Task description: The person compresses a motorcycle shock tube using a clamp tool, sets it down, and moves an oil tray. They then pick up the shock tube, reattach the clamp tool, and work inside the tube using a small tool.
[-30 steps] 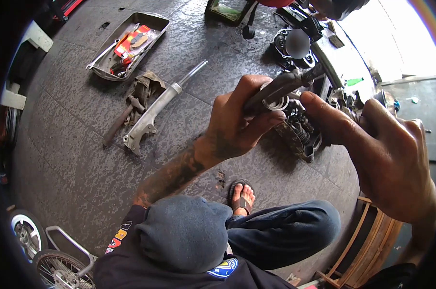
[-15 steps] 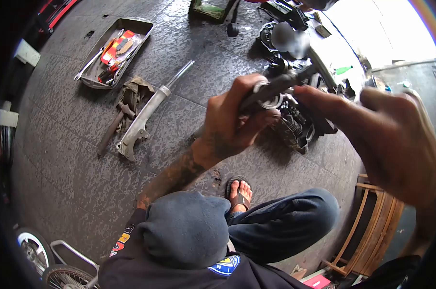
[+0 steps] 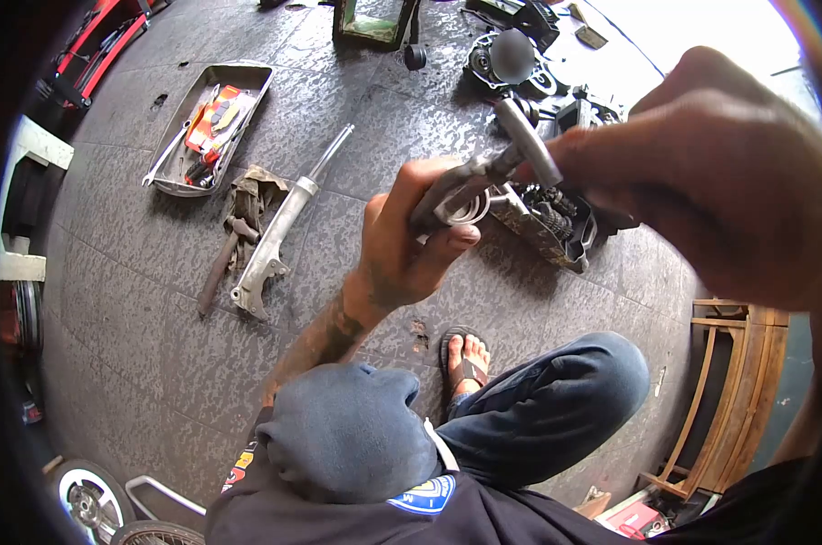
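My left hand (image 3: 397, 250) is closed around a dark metal clamp tool with a T-bar (image 3: 497, 168). Bright metal rings (image 3: 465, 209), perhaps a coil spring, show beside its thumb and fingers. My right hand (image 3: 710, 173) is raised on the right, with curled fingers at the T-bar. Motion smears it, and part of its grip is hidden behind the knuckles. On the floor beyond my left hand lie a silver fork leg (image 3: 279, 232), a hammer (image 3: 225, 263) and a crumpled brown rag (image 3: 256, 189).
A metal tray (image 3: 258, 95) with tools stands at the upper left. Engine parts (image 3: 556, 227) lie beyond my hands. A wooden slatted bench (image 3: 747, 409) stands at the right, with wheels (image 3: 88, 500) at the lower left. My knee (image 3: 601, 381) is bent below.
The T-bar has turned to another angle. My right hand has moved up, its extended index finger now curled in. My view has shifted slightly, and both hands remain at the tool.
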{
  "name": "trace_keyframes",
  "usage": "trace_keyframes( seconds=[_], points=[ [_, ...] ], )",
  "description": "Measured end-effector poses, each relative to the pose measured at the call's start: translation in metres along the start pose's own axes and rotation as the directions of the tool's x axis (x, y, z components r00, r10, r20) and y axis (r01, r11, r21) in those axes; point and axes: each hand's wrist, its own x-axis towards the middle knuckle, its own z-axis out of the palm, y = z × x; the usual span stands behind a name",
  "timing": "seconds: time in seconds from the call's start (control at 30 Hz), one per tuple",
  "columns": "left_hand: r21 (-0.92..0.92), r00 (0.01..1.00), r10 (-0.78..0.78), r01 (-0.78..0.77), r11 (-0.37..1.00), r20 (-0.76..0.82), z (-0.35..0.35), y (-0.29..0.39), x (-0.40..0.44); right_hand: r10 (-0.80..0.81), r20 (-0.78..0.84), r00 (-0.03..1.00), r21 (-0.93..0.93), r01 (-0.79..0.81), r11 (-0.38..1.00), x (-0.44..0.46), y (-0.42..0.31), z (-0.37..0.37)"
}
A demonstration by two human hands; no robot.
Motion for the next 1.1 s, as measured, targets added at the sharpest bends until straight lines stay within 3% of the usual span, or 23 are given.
trace_keyframes(
  seconds=[0.27,0.33,0.5,0.63,0.8,0.93,0.97,1.0,1.07,1.1],
  points=[
    [-0.036,0.983,-0.061,0.055,0.998,-0.174,-0.005,-0.001,0.011,-0.013,-0.031,0.999,-0.097,0.010,0.995,0.003,0.001,0.005],
    [-0.027,0.977,0.002,-0.007,1.000,-0.214,-0.006,-0.004,0.014,0.013,-0.036,0.999,-0.182,-0.019,0.983,0.003,-0.002,0.009],
    [-0.019,0.984,-0.054,0.051,0.999,-0.171,-0.012,-0.005,0.022,-0.007,-0.109,0.994,-0.234,-0.019,0.972,0.011,0.002,0.010],
    [-0.114,0.974,-0.174,0.158,0.981,-0.143,-0.005,0.000,0.013,-0.056,-0.037,0.998,-0.048,0.055,0.997,0.013,0.007,0.000],
    [-0.067,0.994,-0.064,0.058,0.996,-0.091,-0.008,0.003,0.005,-0.132,0.023,0.991,0.218,0.124,0.968,0.014,0.019,-0.006],
    [-0.132,0.978,-0.200,0.191,0.973,-0.058,-0.007,0.007,0.002,-0.111,0.138,0.984,0.301,0.065,0.951,0.013,0.023,-0.011],
    [-0.088,0.994,-0.106,0.104,0.991,-0.016,-0.008,0.006,0.006,-0.088,0.179,0.980,0.280,0.035,0.960,0.012,0.023,-0.013],
    [-0.053,0.999,-0.019,0.021,0.998,0.028,-0.007,0.005,0.007,-0.139,0.096,0.986,0.222,0.115,0.968,0.009,0.024,-0.011],
    [-0.047,0.999,-0.014,0.016,0.999,0.042,-0.006,0.004,0.010,-0.191,0.014,0.981,0.150,0.187,0.971,0.004,0.020,-0.013],
    [0.010,0.998,0.034,-0.034,0.999,0.049,-0.006,0.004,0.011,-0.084,0.060,0.995,0.076,0.080,0.994,0.006,0.004,-0.018]
  ],
)
